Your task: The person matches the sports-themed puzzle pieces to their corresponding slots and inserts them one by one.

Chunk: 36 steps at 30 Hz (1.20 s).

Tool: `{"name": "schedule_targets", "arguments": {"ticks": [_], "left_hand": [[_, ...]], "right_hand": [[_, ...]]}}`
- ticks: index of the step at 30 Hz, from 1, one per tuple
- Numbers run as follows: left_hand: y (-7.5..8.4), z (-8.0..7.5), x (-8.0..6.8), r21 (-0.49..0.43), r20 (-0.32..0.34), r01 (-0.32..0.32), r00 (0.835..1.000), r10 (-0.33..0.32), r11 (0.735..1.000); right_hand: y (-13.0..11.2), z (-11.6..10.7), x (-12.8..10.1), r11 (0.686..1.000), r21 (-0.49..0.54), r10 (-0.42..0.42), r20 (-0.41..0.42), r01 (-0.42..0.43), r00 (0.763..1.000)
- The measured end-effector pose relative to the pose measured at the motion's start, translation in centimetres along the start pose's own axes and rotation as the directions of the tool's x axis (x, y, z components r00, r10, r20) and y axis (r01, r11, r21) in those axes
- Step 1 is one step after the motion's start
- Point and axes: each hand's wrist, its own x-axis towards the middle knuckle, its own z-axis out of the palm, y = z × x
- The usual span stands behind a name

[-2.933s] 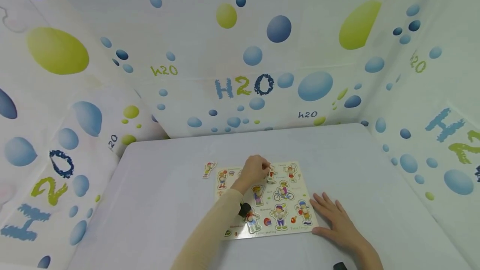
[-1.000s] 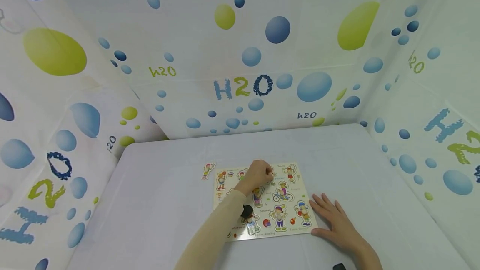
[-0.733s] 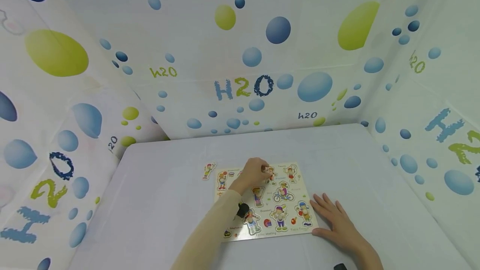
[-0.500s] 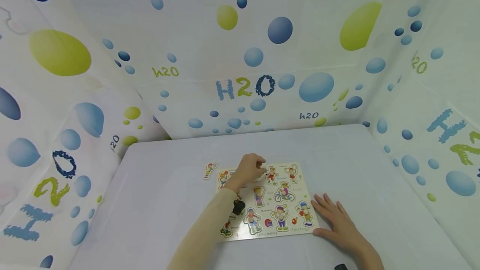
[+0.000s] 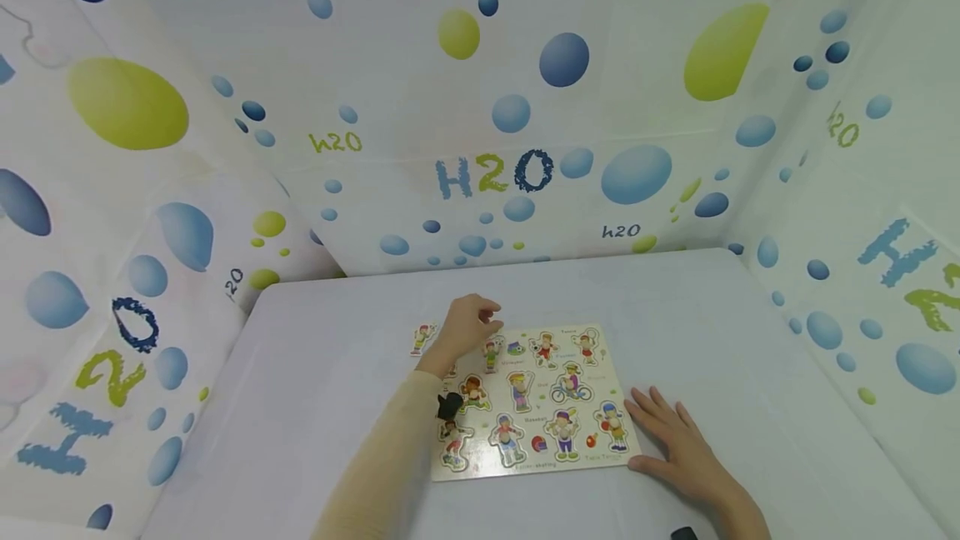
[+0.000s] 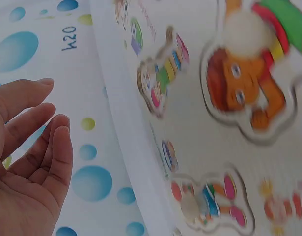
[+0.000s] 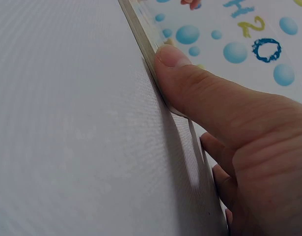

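A wooden puzzle board (image 5: 480, 463) with knobbed sports-figure pieces lies on the table. My left hand (image 5: 467, 325) is over the board's back left edge, fingers loosely bent and holding nothing. In the left wrist view, the same hand (image 6: 35, 147) shows a gap between thumb and fingertips. Just beyond the board's back left corner lies a loose figure piece (image 5: 422, 338), partly behind the hand. The footballer piece (image 5: 544, 350) sits in the back row. My right hand (image 5: 682, 448) rests at the board's right edge, fingers spread; its thumb (image 7: 200, 86) touches the board's near corner.
A white table (image 5: 300, 407) carries the board, with patterned sheets (image 5: 397, 107) standing behind and on both sides. A black wrist camera (image 5: 450, 405) on the left wrist covers part of the board. Another dark device (image 5: 684, 533) shows near the right wrist.
My left hand has let go of the footballer piece, which lies in the board's back row, and has moved left toward the loose piece. The right hand stays at the board's edge.
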Motion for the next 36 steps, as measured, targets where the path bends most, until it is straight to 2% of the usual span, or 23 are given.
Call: {"name": "schedule_targets", "arguments": {"ticks": [2,8,15,21,25,36], "left_hand": [[-0.4,-0.6,-0.2,0.009,-0.022,0.005,1.0,-0.005,1.0],[-2.0,-2.4,-0.7,0.023,-0.077,0.078,0.994,-0.076,0.997],[-4.4,-4.6,-1.3,0.036,-0.106,0.182,0.978,-0.178,0.983],[-6.2,-6.0,-2.4,0.042,-0.119,0.234,0.966,-0.228,0.971],[-7.3,-6.3,-3.2,0.05,-0.119,0.258,0.961,-0.25,0.965],[-8.9,-6.0,-4.3,0.022,-0.098,0.316,0.945,-0.312,0.949]], "right_hand": [[0.1,0.0,0.0,1.0,-0.004,-0.005,-0.002,0.005,1.0],[0.1,0.0,0.1,1.0,0.005,0.006,0.006,-0.006,1.0],[0.3,0.1,0.1,1.0,-0.01,-0.02,-0.015,0.02,1.0],[0.4,0.1,0.0,0.999,-0.009,-0.033,-0.02,0.033,0.999],[0.5,0.2,0.1,0.999,-0.025,-0.026,-0.015,0.026,1.0],[0.7,0.3,0.1,1.0,-0.024,0.004,0.012,-0.003,1.0]]}}
